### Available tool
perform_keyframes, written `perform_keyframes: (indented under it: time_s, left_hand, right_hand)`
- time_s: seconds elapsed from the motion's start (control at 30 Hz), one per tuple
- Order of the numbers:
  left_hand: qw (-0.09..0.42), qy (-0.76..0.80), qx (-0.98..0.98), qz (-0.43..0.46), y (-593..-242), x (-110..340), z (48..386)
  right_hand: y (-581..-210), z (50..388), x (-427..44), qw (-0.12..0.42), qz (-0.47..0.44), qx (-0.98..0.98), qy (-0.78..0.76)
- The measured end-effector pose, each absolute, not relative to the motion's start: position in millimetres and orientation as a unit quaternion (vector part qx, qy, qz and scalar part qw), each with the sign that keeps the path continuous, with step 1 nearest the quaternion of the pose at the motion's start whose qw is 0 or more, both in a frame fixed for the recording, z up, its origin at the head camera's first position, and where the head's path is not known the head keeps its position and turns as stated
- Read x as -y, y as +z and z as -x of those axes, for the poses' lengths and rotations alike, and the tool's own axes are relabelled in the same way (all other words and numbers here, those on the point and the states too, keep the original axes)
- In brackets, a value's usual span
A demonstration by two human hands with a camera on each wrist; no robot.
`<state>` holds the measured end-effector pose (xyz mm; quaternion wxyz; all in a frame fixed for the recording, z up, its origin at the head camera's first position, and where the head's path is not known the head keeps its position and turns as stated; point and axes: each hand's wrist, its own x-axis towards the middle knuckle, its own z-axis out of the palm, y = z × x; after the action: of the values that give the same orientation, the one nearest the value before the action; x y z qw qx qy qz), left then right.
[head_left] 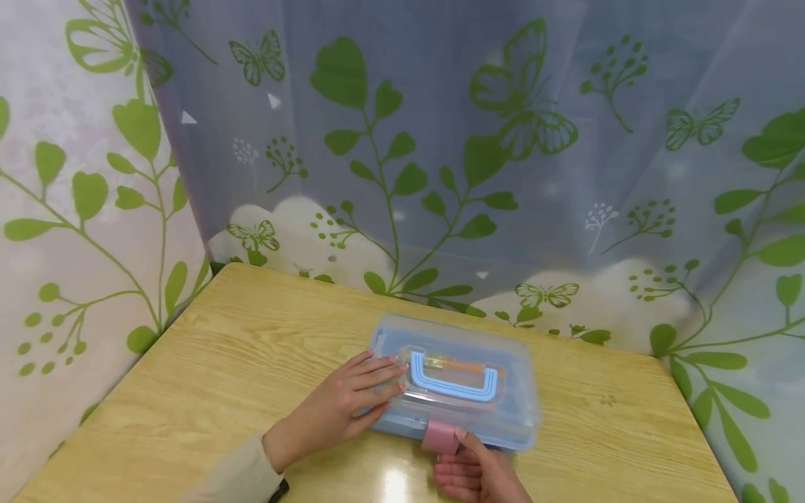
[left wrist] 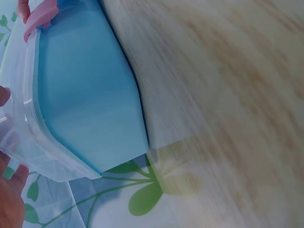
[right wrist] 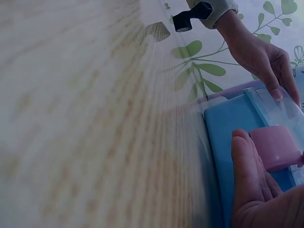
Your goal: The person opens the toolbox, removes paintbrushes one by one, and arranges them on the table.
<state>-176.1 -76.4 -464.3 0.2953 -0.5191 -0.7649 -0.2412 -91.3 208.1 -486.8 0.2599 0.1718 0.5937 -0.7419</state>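
A plastic storage box (head_left: 518,391) with a blue body (left wrist: 90,90) and a clear lid (left wrist: 31,104) stands on the table. Its light-blue handle (head_left: 453,386) lies folded flat on the lid. My left hand (head_left: 349,396) rests on the lid's left end, fingers spread and fairly straight. At the box's front, my right hand (head_left: 474,471) holds the pink latch (head_left: 440,436), thumb on its upper right edge and fingers at its lower edge. In the right wrist view, those fingers (right wrist: 244,164) extend alongside the latch. Through the lid, an orange long-handled item (head_left: 462,365) shows; its kind is unclear.
The box stands on a light wood-grain table (head_left: 270,335), towards its back right. Behind the table hangs a blue-grey curtain (head_left: 428,42) printed with green leaves and butterflies; a pale printed curtain (head_left: 38,265) hangs at the left. A black strap or device (right wrist: 190,19) sits at the left wrist.
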Motion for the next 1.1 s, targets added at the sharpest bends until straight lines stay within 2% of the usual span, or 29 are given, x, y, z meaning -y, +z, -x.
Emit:
perform_keyframes:
  time_s: [0.77,1.1]
  left_hand:
    - [0.28,-0.245,0.769,0.52,-466.1,77.2,171.9]
    - [0.284,-0.247,0.769,0.517,-468.0,76.3,174.7]
  right_hand:
    - [-492.8,82.7,-218.7,0.274,-0.117,-0.594,-0.748]
    - [-489.4,86.3,-232.7,0.298,-0.003,-0.607,-0.737]
